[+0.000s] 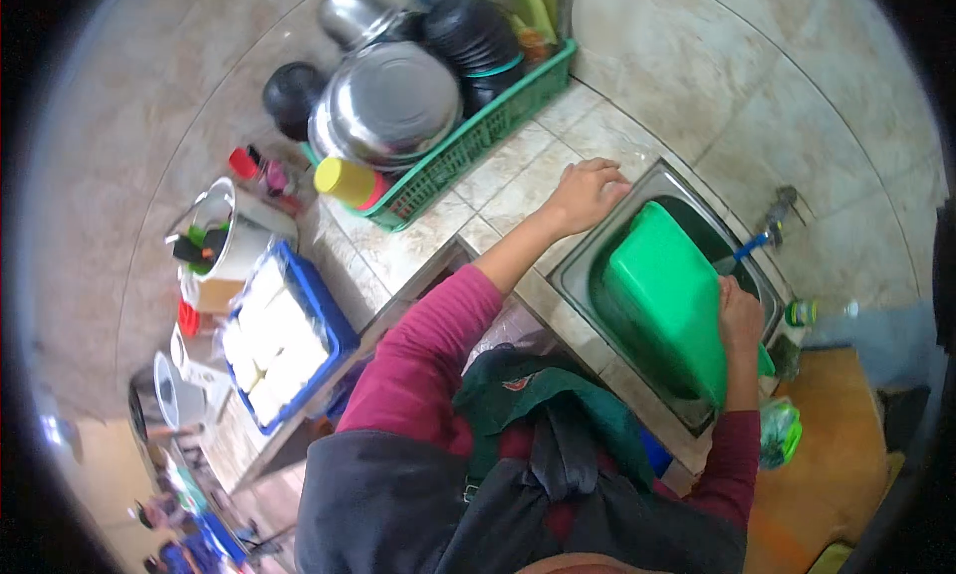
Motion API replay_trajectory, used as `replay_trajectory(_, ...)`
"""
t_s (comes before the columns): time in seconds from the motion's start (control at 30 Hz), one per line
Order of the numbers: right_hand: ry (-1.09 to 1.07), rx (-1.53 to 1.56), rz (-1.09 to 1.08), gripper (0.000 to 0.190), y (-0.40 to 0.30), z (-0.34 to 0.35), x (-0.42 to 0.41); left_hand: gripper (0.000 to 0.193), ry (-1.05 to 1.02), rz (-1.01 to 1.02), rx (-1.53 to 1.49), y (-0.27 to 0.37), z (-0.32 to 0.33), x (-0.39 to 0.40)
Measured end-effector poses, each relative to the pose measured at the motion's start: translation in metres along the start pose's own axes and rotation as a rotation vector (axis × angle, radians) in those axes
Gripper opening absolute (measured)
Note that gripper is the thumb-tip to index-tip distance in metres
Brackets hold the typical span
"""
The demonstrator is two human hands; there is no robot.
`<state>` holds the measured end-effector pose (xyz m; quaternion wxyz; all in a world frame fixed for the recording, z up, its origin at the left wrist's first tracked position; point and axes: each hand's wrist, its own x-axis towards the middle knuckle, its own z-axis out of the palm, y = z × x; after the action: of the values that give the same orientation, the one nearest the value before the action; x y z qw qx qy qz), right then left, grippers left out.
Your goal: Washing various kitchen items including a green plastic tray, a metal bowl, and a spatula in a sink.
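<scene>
A green plastic tub or basin (665,275) lies tilted inside the stainless steel sink (590,294). My right hand (739,314) grips its edge on the right side, near the tap (777,219) with its blue nozzle. My left hand (591,193) rests on the tiled counter against the sink's upper left rim, fingers bent, and nothing shows in it. Whether water runs from the nozzle is hard to tell.
A green dish basket (485,137) holding steel bowls and black containers stands behind on the counter. To the left are a blue crate (347,339) of wrapped white items and a white bucket (258,223). A wooden board (829,439) lies at right.
</scene>
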<state>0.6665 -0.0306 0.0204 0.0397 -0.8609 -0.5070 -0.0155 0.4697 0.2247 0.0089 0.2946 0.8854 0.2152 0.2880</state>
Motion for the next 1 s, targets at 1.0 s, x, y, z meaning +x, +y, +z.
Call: replay_trajectory(1.0,0.992,0.928,0.428,0.053,0.015,-0.020,-0.087,0.031,0.257,-0.157,-0.096,-0.045,-0.140,-0.203)
